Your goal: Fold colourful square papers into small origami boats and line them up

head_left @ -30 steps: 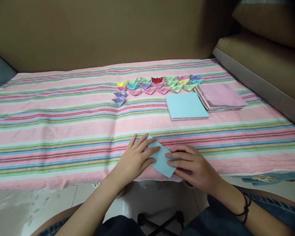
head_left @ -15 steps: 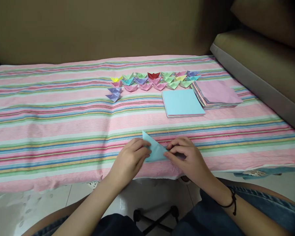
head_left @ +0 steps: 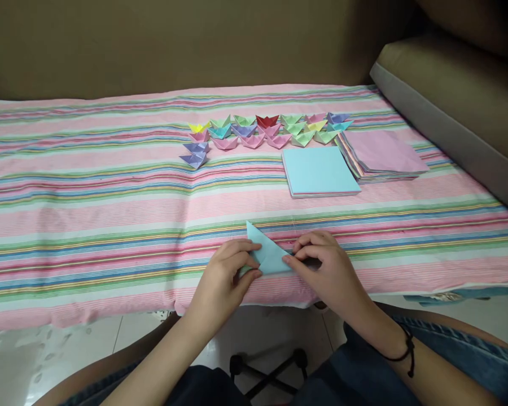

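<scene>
A light blue paper folded into a triangle lies near the front edge of the striped tablecloth. My left hand pinches its left side with curled fingers. My right hand pinches its right corner, fingers closed. A stack of light blue square sheets lies farther back, with a pink-topped stack of mixed colours to its right. Several small folded paper boats in many colours stand in rows behind the stacks.
Brown cushions rise along the right side and a brown wall runs behind the table. A pale tiled floor and a dark stool base show below the table edge, between my knees.
The blue paper went from a rectangle pressed flat under both hands to a triangle. Both hands shifted from lying flat on it to pinching its corners. The view drifted slightly.
</scene>
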`<action>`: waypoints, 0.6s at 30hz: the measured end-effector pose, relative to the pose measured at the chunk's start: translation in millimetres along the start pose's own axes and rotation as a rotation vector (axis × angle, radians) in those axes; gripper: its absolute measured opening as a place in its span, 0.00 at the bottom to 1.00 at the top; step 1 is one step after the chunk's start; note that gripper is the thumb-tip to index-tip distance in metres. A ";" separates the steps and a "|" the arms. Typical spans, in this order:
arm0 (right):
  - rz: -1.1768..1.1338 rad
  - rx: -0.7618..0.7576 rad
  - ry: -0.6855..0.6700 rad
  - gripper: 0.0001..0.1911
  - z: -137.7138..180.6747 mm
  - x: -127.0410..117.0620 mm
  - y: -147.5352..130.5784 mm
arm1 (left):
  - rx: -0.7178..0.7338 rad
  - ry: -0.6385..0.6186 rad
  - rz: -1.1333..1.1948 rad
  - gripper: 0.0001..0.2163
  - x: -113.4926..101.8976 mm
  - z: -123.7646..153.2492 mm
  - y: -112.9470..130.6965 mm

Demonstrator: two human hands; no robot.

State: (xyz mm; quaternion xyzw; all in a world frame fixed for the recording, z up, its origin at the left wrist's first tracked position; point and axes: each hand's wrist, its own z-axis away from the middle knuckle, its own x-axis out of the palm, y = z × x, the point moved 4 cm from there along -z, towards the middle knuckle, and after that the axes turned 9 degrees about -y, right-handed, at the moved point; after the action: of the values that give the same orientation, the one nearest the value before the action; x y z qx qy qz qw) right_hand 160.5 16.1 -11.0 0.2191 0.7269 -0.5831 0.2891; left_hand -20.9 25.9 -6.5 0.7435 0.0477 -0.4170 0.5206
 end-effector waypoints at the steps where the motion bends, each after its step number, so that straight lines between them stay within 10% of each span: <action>1: 0.007 0.003 0.007 0.12 0.3 -0.1 0.1 | 0.005 -0.006 -0.009 0.04 -0.4 0.6 0.5; 18: 0.059 0.008 0.028 0.11 0.4 1.4 2.4 | 0.088 -0.139 -0.265 0.16 0.9 0.2 6.0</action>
State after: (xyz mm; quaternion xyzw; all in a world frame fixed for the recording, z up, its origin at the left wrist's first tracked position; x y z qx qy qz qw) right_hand 161.1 16.2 -13.8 0.2499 0.7216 -0.5741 0.2954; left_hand -17.4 22.7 -2.8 0.7222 0.0910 -0.5339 0.4303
